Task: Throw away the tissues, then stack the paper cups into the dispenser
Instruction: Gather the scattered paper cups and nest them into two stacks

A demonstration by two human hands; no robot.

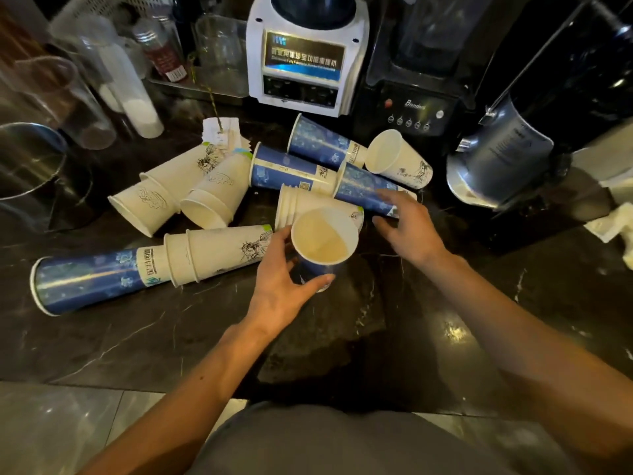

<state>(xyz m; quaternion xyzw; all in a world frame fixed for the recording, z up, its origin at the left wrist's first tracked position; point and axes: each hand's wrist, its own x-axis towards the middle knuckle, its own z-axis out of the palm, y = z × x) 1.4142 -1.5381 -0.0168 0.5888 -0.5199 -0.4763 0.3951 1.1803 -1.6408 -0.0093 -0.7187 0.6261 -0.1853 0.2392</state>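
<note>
Our left hand [279,286] is wrapped around a blue paper cup [323,246], thumb on the near side and fingers on the far side, holding it upright with its open mouth towards us, just above the dark marble worktop [144,341]. Our right hand [407,228] is spread wide and holds nothing; its fingertips reach a lying blue cup [368,190] just beyond them, though we cannot tell whether they touch it.

Between the two hands, right behind the held cup, a white stack of nested cups [301,204] lies on its side. Left of the left hand, almost touching its fingers, lies a long row of nested cups [154,265], white at the hand's end and blue at the far end. Beyond that, further left and away from us, three white cup stacks [191,186] lie tumbled together.

Past the right hand's fingers, two more blue cups [301,159] lie side by side, and a single white cup [397,159] lies tilted with its mouth to the left. A crumpled tissue [221,132] sits beyond the white stacks. Another white tissue [609,224] lies well off to the right of the right hand.

At the back stand a white blender base [305,63] and a black blender [414,108]. Clear tubes holding white cups [133,101] lean far left of the left hand.
</note>
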